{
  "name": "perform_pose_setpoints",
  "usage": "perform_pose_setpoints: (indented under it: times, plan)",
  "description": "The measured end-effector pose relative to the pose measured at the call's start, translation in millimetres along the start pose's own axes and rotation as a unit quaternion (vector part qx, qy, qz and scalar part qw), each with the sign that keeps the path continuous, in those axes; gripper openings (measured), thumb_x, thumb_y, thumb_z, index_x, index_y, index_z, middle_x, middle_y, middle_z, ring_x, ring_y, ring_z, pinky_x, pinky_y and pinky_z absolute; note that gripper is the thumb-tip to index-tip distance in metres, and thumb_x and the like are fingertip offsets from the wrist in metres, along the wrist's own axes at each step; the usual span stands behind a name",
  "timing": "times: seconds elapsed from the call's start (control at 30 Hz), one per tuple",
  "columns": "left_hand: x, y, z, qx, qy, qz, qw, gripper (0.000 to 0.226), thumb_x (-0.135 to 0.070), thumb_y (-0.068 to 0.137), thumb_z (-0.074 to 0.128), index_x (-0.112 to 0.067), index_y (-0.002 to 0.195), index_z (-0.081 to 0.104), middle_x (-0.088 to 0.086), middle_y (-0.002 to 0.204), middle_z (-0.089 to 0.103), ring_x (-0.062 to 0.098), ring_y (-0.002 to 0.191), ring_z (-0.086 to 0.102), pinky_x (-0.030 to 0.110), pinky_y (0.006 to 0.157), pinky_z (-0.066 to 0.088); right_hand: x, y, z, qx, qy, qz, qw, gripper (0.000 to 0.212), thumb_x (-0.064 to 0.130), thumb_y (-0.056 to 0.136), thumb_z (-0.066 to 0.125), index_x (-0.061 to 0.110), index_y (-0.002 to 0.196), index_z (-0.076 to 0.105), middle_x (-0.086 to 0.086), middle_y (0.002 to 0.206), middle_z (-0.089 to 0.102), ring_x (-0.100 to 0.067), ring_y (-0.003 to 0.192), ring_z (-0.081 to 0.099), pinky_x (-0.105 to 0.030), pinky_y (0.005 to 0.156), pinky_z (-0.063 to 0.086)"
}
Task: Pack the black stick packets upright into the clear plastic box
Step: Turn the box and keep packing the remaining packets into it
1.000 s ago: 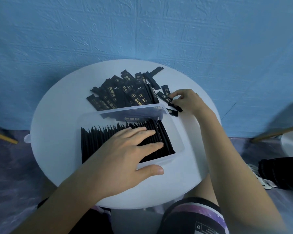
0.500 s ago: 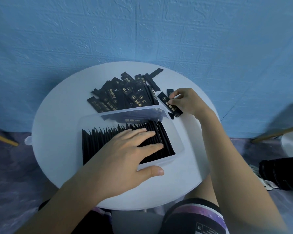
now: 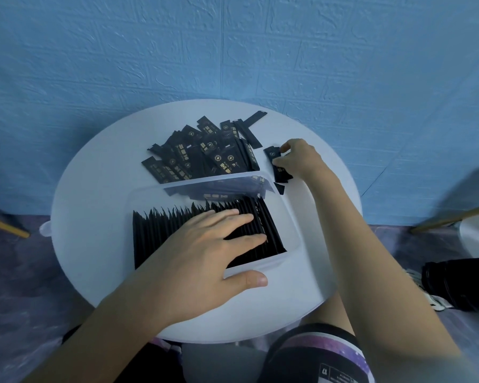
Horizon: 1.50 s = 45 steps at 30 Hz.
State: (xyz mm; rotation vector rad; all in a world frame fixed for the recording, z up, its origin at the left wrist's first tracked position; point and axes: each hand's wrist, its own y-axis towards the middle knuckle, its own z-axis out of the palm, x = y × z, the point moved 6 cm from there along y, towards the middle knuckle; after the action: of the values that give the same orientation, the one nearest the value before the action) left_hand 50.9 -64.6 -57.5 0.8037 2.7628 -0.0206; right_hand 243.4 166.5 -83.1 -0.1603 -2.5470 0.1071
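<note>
— Black stick packets stand upright in a row in the clear plastic box?
— Yes. The left hand lies flat on their tops, fingers spread.
— And the right hand?
— It pinches one packet just beside the loose pile on the white table.

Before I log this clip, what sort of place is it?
Probably a makeshift home workspace: a small round white table by a blue textured wall, black stick packets heaped beside a clear plastic box.
</note>
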Motion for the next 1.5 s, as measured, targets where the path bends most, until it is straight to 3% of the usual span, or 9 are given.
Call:
perform_pose_setpoints:
  times: [0.23,0.4,0.5,0.6,0.77,0.97,1.2,1.33,1.5]
  plan:
    - [-0.9,-0.4,-0.7,0.002,0.008,0.001,1.000,0.069,-0.081,0.093,0.025,-0.044,0.146,0.049,-0.010,0.161,0.038,0.015,0.150,0.030,0.030,0.120,0.009,-0.8,-18.6,-3.7,0.048,0.013,-0.020,0.999,0.018,0.021,0.087,0.067,0.012,0.103,0.068,-0.009,0.093,0.070,-0.032,0.093,0.068,-0.038,0.080,0.054]
    - [-0.9,-0.4,0.5,0.003,0.016,0.002,1.000,0.068,-0.080,0.094,0.026,-0.043,0.146,0.050,-0.009,0.159,0.041,0.017,0.149,0.034,0.030,0.119,0.011,5.5,-63.2,-47.1,-0.029,0.143,-0.057,0.988,0.007,0.029,0.087,0.063,0.024,0.083,0.065,0.006,0.068,0.064,-0.015,0.059,0.054,-0.030,0.064,0.041]
    - [-0.1,0.0,2.2,0.005,0.028,0.005,1.000,0.067,-0.079,0.095,0.027,-0.042,0.145,0.052,-0.007,0.158,0.044,0.019,0.147,0.038,0.034,0.118,0.017,25.3,-116.2,-64.6,-0.002,0.182,-0.103,0.978,0.007,0.024,0.090,0.064,0.018,0.087,0.065,0.011,0.058,0.064,-0.004,0.047,0.049,-0.028,0.059,0.037]
    - [0.0,0.5,3.4,0.003,0.039,0.008,0.999,0.068,-0.079,0.096,0.025,-0.040,0.144,0.054,-0.006,0.156,0.046,0.020,0.146,0.040,0.036,0.117,0.020,39.6,-161.0,-55.6,0.020,0.104,-0.157,0.982,0.012,0.029,0.090,0.065,0.025,0.101,0.061,0.009,0.068,0.070,-0.010,0.063,0.060,-0.031,0.066,0.043]
    - [0.0,0.7,2.4,0.004,0.021,0.005,1.000,0.072,-0.080,0.093,0.024,-0.041,0.146,0.051,-0.006,0.159,0.041,0.019,0.149,0.034,0.033,0.120,0.016,47.7,-197.0,-23.9,-0.052,-0.084,-0.229,0.968,0.039,0.033,0.093,0.056,0.035,0.130,0.043,0.005,0.083,0.070,-0.028,0.083,0.061,-0.038,0.075,0.046]
    - [-0.9,0.5,3.2,0.006,0.018,0.009,1.000,0.068,-0.078,0.093,0.027,-0.042,0.146,0.051,-0.005,0.159,0.043,0.020,0.148,0.035,0.037,0.122,0.022,50.1,-197.2,-13.3,-0.091,-0.148,-0.231,0.957,0.030,0.025,0.090,0.054,0.032,0.119,0.054,0.003,0.085,0.069,-0.031,0.086,0.060,-0.039,0.069,0.051]
    - [-0.5,0.4,2.4,0.005,0.024,0.009,1.000,0.070,-0.078,0.093,0.027,-0.041,0.147,0.051,-0.006,0.159,0.041,0.019,0.148,0.033,0.032,0.121,0.017,49.2,-197.6,-15.5,-0.062,-0.173,-0.233,0.955,0.027,0.034,0.098,0.047,0.034,0.117,0.067,0.004,0.100,0.073,-0.027,0.098,0.058,-0.036,0.076,0.049]
    - [-1.1,0.5,1.7,0.002,0.030,0.009,1.000,0.068,-0.077,0.093,0.028,-0.040,0.144,0.054,-0.004,0.157,0.045,0.021,0.146,0.038,0.033,0.118,0.018,47.5,-200.6,-15.6,-0.048,-0.168,-0.236,0.956,0.034,0.031,0.095,0.051,0.038,0.127,0.060,0.007,0.101,0.073,-0.027,0.099,0.057,-0.039,0.079,0.050]
    - [-1.1,1.0,2.4,0.004,0.024,0.010,1.000,0.066,-0.077,0.094,0.029,-0.041,0.144,0.053,-0.003,0.156,0.047,0.022,0.145,0.041,0.037,0.119,0.023,51.4,-199.8,-12.5,-0.066,-0.184,-0.221,0.955,0.033,0.024,0.090,0.053,0.027,0.123,0.049,0.002,0.087,0.067,-0.031,0.085,0.055,-0.037,0.063,0.042]
